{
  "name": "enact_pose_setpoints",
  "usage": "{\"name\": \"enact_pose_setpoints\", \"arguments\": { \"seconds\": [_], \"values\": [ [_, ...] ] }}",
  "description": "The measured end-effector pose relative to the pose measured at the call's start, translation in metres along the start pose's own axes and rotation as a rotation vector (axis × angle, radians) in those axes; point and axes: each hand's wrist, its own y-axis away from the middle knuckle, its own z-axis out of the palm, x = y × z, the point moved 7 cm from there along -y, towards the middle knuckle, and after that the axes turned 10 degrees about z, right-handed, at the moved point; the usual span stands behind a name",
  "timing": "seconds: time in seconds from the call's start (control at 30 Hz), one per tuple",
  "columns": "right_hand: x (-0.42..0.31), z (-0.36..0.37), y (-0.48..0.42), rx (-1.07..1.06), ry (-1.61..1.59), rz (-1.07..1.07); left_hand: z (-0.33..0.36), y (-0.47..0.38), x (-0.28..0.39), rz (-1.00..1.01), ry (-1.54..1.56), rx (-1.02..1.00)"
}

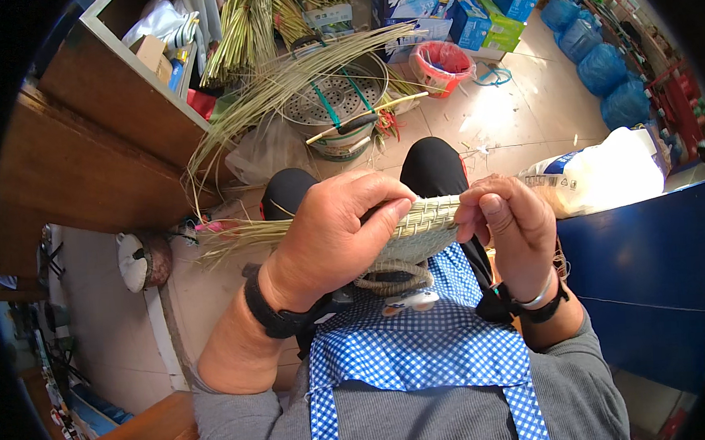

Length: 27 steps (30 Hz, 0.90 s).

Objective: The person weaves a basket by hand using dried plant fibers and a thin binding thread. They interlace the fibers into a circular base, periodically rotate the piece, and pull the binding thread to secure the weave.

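Observation:
A woven straw basket is held above my lap, its stitched rim facing up between my hands. My left hand grips the rim's left part between thumb and fingers. Loose straw strands run out to the left from under this hand. At the rim's right end, my right hand pinches the edge with thumb and fingertips; whether it also holds a strand cannot be seen. A coiled round straw piece hangs at the basket's lower side, against the blue checked apron.
Ahead on the floor stands a metal pot with a perforated steamer tray, long straw lying across it. A red bin is beyond. Wooden cabinets stand at left, a blue surface with a white bag at right.

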Motion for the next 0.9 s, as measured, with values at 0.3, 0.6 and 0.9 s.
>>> {"name": "enact_pose_setpoints", "arguments": {
  "seconds": [0.3, 0.6, 0.9],
  "values": [
    [-0.008, 0.015, 0.008, 0.011, 0.046, -0.205, 0.003, 0.000, -0.001, -0.038, -0.006, -0.011],
    [-0.006, 0.021, 0.003, -0.004, 0.068, -0.239, 0.005, 0.000, -0.002, -0.070, 0.019, -0.002],
    [-0.009, 0.028, -0.002, -0.036, 0.194, -0.275, 0.006, 0.000, -0.002, -0.035, -0.009, -0.009]
  ]
}}
